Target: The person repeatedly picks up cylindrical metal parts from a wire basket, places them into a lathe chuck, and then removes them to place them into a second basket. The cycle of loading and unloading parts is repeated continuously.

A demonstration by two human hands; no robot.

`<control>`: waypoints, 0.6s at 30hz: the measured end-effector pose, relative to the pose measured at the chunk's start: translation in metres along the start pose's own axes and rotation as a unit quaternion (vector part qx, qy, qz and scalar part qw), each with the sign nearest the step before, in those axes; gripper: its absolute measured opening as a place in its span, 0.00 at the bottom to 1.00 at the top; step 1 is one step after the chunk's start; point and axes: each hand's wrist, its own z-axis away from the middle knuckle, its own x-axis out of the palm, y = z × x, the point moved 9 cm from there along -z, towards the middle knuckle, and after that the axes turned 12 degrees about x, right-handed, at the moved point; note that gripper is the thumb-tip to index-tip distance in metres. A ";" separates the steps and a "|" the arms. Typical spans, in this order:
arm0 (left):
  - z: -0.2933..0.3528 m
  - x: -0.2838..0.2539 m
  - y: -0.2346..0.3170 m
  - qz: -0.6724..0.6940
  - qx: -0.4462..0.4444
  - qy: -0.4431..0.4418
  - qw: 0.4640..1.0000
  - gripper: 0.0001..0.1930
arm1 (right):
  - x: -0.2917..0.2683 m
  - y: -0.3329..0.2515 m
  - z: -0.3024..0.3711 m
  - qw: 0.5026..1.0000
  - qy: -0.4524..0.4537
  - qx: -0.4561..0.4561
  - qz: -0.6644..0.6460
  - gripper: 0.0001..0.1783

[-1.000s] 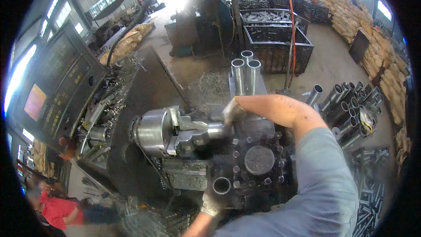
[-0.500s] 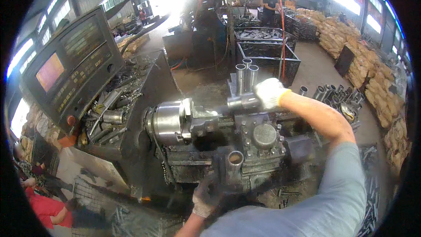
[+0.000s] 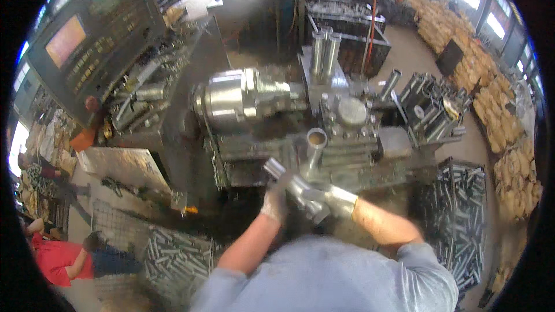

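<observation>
In front of my body a shiny metal tube (image 3: 295,184) is held at a slant, its upper end pointing up and left. My gloved left hand (image 3: 276,196) is closed round it near the middle. My gloved right hand (image 3: 336,199) is at its lower right end, fingers closed and blurred; a second piece of metal may be there, but I cannot make it out. Just beyond my hands a short open-topped tube (image 3: 315,141) stands upright on the lathe. Farther off are the lathe's chuck (image 3: 225,97) and its tool post (image 3: 351,111).
Several tubes (image 3: 326,55) stand upright behind the tool post. More tubes (image 3: 428,104) are piled at right. Bins of small metal pieces (image 3: 457,225) (image 3: 179,254) flank me. A control panel (image 3: 98,40) rises at left. A person in red (image 3: 63,260) is at lower left.
My right hand has come back from beside the chuck with the tube, down to my body. My left hand has risen and now grips the tube too. The head view has tilted downward.
</observation>
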 end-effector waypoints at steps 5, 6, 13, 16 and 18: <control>-0.020 -0.035 -0.013 -0.097 0.048 0.088 0.990 0.22 | -0.054 0.029 -0.028 0.934 0.192 -0.053 0.298 0.29; -0.020 -0.035 -0.016 -0.006 0.053 0.080 0.995 0.22 | -0.062 0.033 -0.033 0.930 0.223 -0.038 0.291 0.27; 0.012 -0.041 -0.020 0.183 0.004 0.015 0.983 0.21 | -0.045 0.021 -0.002 0.911 0.144 -0.058 0.383 0.39; 0.024 -0.049 -0.019 0.045 -0.025 0.098 0.994 0.17 | -0.045 -0.033 0.066 0.836 0.270 -0.322 0.353 0.32; 0.018 -0.027 0.016 -0.164 0.127 0.052 0.977 0.21 | -0.073 -0.048 0.101 0.764 0.419 -0.363 0.329 0.26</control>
